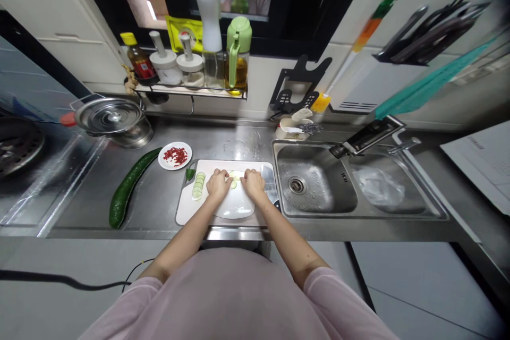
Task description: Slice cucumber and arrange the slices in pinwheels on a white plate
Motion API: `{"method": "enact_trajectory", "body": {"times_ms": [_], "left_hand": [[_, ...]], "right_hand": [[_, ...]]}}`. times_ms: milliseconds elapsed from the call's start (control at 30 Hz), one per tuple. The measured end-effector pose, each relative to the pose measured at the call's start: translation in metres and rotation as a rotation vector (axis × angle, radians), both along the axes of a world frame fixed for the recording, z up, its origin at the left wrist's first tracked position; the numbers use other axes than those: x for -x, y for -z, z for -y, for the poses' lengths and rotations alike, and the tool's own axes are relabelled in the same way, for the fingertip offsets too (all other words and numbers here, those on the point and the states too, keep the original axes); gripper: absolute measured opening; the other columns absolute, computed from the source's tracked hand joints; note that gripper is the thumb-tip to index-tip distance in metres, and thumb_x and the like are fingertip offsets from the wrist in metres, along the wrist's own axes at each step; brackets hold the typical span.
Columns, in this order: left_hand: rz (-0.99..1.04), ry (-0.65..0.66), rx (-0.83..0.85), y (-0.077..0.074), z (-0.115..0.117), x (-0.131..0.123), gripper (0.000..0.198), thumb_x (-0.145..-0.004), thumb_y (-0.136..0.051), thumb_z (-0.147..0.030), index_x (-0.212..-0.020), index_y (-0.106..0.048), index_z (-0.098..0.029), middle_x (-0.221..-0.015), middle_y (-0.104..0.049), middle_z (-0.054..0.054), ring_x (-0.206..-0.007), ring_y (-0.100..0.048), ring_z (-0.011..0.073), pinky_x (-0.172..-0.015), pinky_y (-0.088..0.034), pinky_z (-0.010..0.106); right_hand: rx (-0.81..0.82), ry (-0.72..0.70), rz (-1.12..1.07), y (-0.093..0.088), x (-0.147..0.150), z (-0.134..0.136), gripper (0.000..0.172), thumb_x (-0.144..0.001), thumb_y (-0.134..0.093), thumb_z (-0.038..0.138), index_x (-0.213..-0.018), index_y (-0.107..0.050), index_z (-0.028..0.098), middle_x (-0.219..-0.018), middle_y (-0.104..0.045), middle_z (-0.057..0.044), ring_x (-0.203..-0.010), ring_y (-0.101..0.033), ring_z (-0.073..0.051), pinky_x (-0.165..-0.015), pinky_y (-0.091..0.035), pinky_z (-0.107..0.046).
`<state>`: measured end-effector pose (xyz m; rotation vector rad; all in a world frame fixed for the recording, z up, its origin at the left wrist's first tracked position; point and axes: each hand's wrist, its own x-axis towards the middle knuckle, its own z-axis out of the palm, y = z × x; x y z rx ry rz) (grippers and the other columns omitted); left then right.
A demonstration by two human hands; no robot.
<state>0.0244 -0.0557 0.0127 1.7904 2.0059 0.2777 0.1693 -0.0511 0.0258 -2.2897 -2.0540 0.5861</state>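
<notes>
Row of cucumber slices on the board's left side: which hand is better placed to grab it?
Left, probably. The left hand lies right beside the slice row on the cutting board; the right hand is on the far side, so it would have to cross the left.

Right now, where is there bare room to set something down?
Bare steel between the whole cucumber and the cutting board, and behind the board, left of the sink. Crowded: the board, with left hand, right hand, cucumber slices, white plate.
</notes>
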Motion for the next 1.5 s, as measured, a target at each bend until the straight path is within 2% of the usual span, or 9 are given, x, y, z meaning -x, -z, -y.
{"method": "enact_trajectory", "body": {"times_ms": [767,900,1033,1200,1267,1367,1500], "left_hand": [[-0.013,-0.007,-0.021,0.003,0.001,-0.002,0.023,-0.087,-0.052,-0.044,-0.094,-0.064,-0.026,-0.109,-0.058,0.005,-0.094,-0.059,0.0203,-0.075,-0.042,0.029],[0.050,-0.050,-0.030,-0.003,0.003,-0.001,0.023,-0.086,-0.053,-0.045,-0.093,-0.065,-0.026,-0.107,-0.059,0.004,-0.093,-0.059,0.0202,-0.075,-0.042,0.029],[0.189,-0.155,-0.133,-0.012,0.008,0.010,0.021,-0.085,-0.054,-0.042,-0.089,-0.065,-0.025,-0.098,-0.062,0.003,-0.089,-0.058,0.0185,-0.074,-0.041,0.027],[0.491,-0.424,-0.406,-0.009,0.037,0.036,0.024,-0.083,-0.055,-0.041,-0.088,-0.065,-0.020,-0.080,-0.060,0.001,-0.073,-0.055,0.0143,-0.071,-0.041,0.025],[0.589,-0.485,-0.442,-0.003,0.055,0.047,0.028,-0.081,-0.056,-0.043,-0.087,-0.064,-0.018,-0.075,-0.057,0.000,-0.067,-0.051,0.0131,-0.066,-0.041,0.024],[0.585,-0.530,-0.420,0.007,0.081,0.059,0.029,-0.079,-0.057,-0.045,-0.087,-0.065,-0.018,-0.074,-0.056,0.000,-0.066,-0.051,0.0134,-0.065,-0.040,0.025],[0.371,-0.551,-0.343,0.014,0.103,0.073,0.024,-0.080,-0.057,-0.043,-0.086,-0.067,-0.021,-0.080,-0.060,0.001,-0.074,-0.053,0.0166,-0.072,-0.039,0.028]], "right_hand": [[-0.018,-0.006,-0.013,-0.001,0.001,0.004,0.023,-0.091,-0.051,0.036,-0.104,-0.061,0.020,-0.111,-0.059,-0.011,-0.107,-0.051,-0.023,-0.081,-0.039,-0.031],[-0.077,-0.013,-0.063,-0.005,-0.002,0.008,0.023,-0.091,-0.049,0.038,-0.100,-0.060,0.021,-0.108,-0.059,-0.009,-0.104,-0.051,-0.023,-0.079,-0.038,-0.030],[-0.233,0.026,-0.174,-0.013,-0.011,0.019,0.023,-0.092,-0.046,0.039,-0.095,-0.061,0.021,-0.099,-0.061,-0.007,-0.097,-0.052,-0.020,-0.076,-0.037,-0.027],[-0.609,0.079,-0.414,-0.023,-0.036,0.045,0.023,-0.089,-0.046,0.035,-0.080,-0.061,0.020,-0.076,-0.059,-0.003,-0.078,-0.053,-0.017,-0.073,-0.038,-0.027],[-0.707,0.109,-0.485,-0.024,-0.047,0.060,0.023,-0.088,-0.047,0.036,-0.076,-0.059,0.020,-0.071,-0.057,-0.001,-0.073,-0.052,-0.016,-0.070,-0.038,-0.027],[-0.717,0.135,-0.513,-0.020,-0.058,0.083,0.024,-0.087,-0.049,0.037,-0.073,-0.058,0.020,-0.067,-0.056,0.000,-0.069,-0.051,-0.016,-0.066,-0.037,-0.026],[-0.673,0.166,-0.529,-0.011,-0.060,0.106,0.024,-0.087,-0.049,0.039,-0.074,-0.059,0.020,-0.065,-0.055,0.000,-0.066,-0.051,-0.016,-0.064,-0.037,-0.026]]}}
